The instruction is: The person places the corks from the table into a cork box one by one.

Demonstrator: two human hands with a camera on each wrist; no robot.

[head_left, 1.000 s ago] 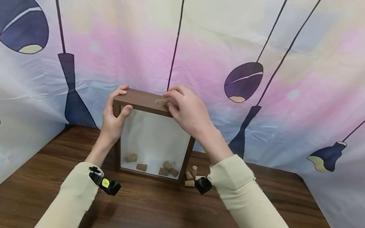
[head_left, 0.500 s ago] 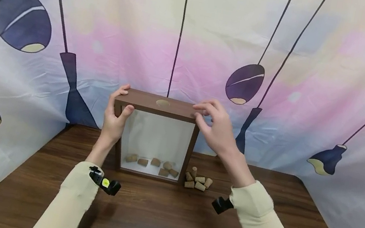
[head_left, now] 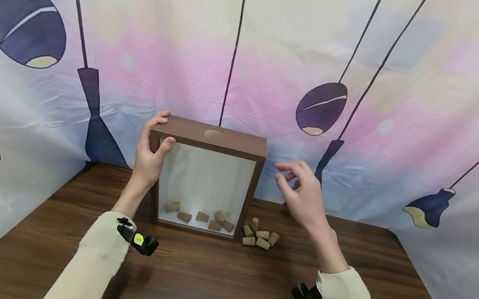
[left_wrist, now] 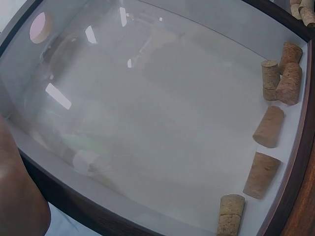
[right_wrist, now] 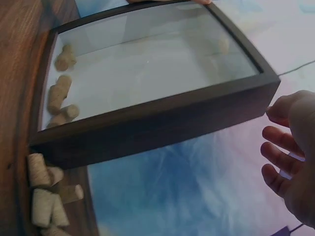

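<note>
The left hand is gripping the framed box near the far edge of the bench; the right hand, seemingly between drops, is hovering empty, loosely curled, probably needing a loose cork.

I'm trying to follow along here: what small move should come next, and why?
Probably lower the right hand to the loose corks beside the box and pinch one: that hand looks empty, the left hand grips the box, its top hole is uncovered, and similar corks lie inside.
</note>
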